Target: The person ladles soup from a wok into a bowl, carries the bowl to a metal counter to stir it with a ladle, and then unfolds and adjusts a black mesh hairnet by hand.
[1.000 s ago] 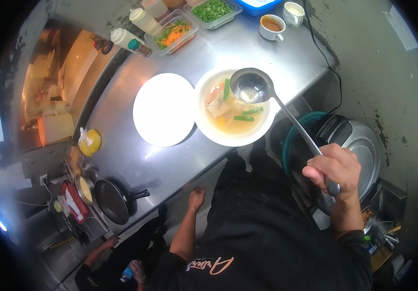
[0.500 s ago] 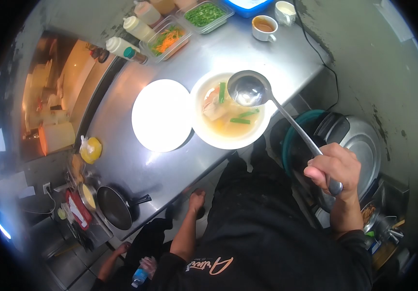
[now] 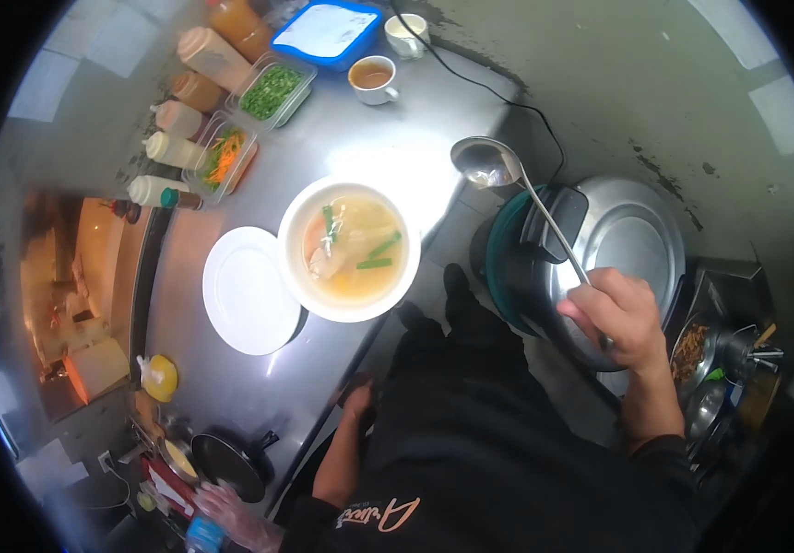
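Observation:
My right hand (image 3: 614, 318) is wrapped round the handle of a metal soup ladle (image 3: 486, 163). The ladle's bowl hangs past the table's right edge, apart from the soup bowl. A white bowl (image 3: 412, 263) of clear soup stands on the table, with green stalks and pale pieces in the broth (image 3: 355, 281). Beside it, and partly under its rim in this view, lies a white plate (image 3: 240, 295). Low by the table's front edge is my left hand (image 3: 357, 398); its fingers are too small and dark to make out.
Squeeze bottles (image 3: 173, 150), tubs of chopped greens (image 3: 271, 92) and shredded carrot (image 3: 224, 158), and a cup of brown sauce (image 3: 372, 81) line the far side. A lidded metal pot (image 3: 632, 240) stands right. A frying pan (image 3: 228, 465) and another person's gloved hand (image 3: 231, 516) are lower left.
The ladle has moved from over the soup bowl to the right, beyond the table edge. My view has turned, and the co-worker's gloved hand is now nearer the frying pan.

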`<act>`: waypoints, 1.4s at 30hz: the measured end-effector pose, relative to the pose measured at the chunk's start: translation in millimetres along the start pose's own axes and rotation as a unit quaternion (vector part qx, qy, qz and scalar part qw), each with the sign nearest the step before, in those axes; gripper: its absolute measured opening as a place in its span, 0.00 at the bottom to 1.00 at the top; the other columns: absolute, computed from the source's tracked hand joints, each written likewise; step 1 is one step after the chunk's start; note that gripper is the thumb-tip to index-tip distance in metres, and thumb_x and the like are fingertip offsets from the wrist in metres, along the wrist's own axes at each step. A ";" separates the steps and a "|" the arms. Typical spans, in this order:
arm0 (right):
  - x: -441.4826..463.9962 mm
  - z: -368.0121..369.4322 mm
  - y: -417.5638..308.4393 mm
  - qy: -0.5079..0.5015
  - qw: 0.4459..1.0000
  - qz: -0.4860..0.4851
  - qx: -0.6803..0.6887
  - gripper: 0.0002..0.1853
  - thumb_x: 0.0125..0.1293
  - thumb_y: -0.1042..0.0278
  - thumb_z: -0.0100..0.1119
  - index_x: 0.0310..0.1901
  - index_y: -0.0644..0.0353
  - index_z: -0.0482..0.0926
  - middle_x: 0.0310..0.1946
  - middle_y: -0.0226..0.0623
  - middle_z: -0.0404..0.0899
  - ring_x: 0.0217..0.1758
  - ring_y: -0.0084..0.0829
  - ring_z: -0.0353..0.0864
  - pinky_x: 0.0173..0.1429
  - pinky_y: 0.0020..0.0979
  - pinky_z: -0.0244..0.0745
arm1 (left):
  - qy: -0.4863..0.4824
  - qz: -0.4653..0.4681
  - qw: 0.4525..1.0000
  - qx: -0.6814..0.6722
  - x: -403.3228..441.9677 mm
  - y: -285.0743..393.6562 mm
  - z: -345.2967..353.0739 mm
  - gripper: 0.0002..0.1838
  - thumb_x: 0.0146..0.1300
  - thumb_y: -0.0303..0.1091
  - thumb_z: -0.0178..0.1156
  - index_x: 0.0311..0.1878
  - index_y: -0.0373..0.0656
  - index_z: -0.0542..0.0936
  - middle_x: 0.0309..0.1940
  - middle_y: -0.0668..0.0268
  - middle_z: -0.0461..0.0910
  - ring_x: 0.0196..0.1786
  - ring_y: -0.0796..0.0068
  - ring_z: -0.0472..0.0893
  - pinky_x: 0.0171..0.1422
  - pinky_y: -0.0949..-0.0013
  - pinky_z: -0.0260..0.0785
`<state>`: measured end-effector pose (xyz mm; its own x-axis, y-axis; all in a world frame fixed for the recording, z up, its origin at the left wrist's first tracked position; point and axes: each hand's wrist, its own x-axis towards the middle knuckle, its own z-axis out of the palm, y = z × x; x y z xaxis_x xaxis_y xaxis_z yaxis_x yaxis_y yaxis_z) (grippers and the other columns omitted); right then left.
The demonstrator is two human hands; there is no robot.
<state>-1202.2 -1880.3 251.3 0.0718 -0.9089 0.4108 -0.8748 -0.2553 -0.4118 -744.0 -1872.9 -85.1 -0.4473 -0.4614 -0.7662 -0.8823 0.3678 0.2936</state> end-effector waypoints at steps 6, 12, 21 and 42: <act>-0.3 13.5 14.5 0.019 0.999 0.026 -0.023 0.07 0.51 0.75 0.66 0.29 0.60 0.76 0.21 0.32 0.70 0.18 0.29 0.71 0.20 0.29 0.64 | -0.015 -0.042 0.992 -0.121 23.9 -33.8 50.4 0.20 0.66 0.39 0.43 0.51 0.36 0.77 0.52 0.48 0.75 0.54 0.51 0.75 0.62 0.59 0.63; 20.4 68.0 7.3 0.118 0.912 0.254 0.301 0.05 0.64 0.73 0.58 0.34 0.66 0.77 0.23 0.32 0.73 0.17 0.18 0.68 0.21 0.21 0.63 | 0.043 0.014 0.925 -0.377 12.2 28.7 5.6 0.26 0.64 0.50 0.49 0.43 0.32 0.80 0.45 0.48 0.79 0.50 0.52 0.78 0.54 0.58 0.68; 40.8 175.2 21.8 0.014 0.843 0.286 0.456 0.09 0.67 0.68 0.56 0.34 0.65 0.77 0.14 0.25 0.68 0.17 0.16 0.67 0.21 0.20 0.64 | 0.076 0.003 0.853 -0.517 -31.6 73.9 -101.9 0.16 0.63 0.38 0.52 0.45 0.36 0.78 0.29 0.59 0.79 0.31 0.73 0.79 0.34 0.69 0.71; 50.5 208.0 61.9 -0.240 0.767 0.325 0.499 0.38 0.55 0.70 0.67 0.66 0.63 0.59 0.29 0.31 0.72 0.23 0.19 0.71 0.26 0.23 0.69 | 0.448 -0.094 0.644 -0.613 0.5 83.3 -222.3 0.11 0.64 0.35 0.56 0.40 0.35 0.74 0.21 0.67 0.73 0.19 0.81 0.72 0.22 0.77 0.63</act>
<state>-1153.0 -2010.6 77.3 0.1543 -0.9064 -0.3933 -0.0160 0.3958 -0.9182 -850.2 -2021.9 66.0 0.2645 -0.8870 -0.3784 -0.1393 -0.4234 0.8952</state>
